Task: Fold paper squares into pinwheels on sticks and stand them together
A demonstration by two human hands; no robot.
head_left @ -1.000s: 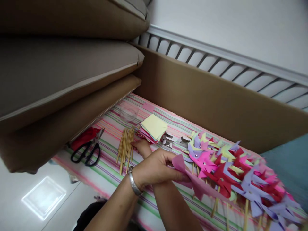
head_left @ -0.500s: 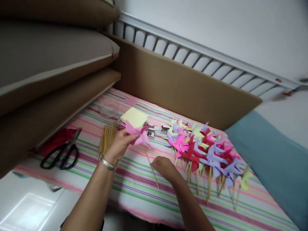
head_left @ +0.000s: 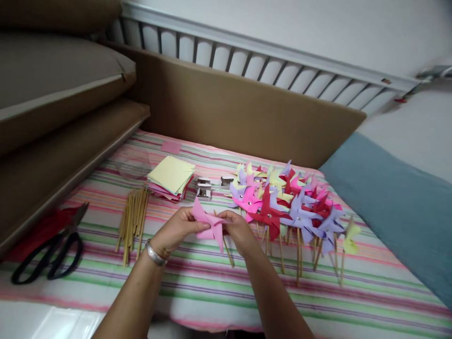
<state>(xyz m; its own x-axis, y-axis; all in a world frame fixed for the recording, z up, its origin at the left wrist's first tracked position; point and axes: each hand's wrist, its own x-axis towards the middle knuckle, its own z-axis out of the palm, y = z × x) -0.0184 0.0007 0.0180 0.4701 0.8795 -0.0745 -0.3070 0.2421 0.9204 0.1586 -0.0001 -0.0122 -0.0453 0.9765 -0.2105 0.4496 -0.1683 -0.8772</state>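
Now, from the left, the scissors (head_left: pixel 68 231) lie on the striped cloth (head_left: pixel 197 278), then come the bundle of sticks (head_left: pixel 132 219) and the stack of paper squares (head_left: pixel 172 174). Nearer me, my left hand (head_left: pixel 178 230) pinches the pink paper pinwheel (head_left: pixel 211 224) between thumb and fingers, and the single stick (head_left: pixel 228 252) slants close against its right side, top leaning left, lower end toward me, pinched in my nearer right hand (head_left: pixel 240 230), though I cannot tell whether those fingers also touch the paper. Farther right stands the cluster of pinwheels (head_left: pixel 269 216).
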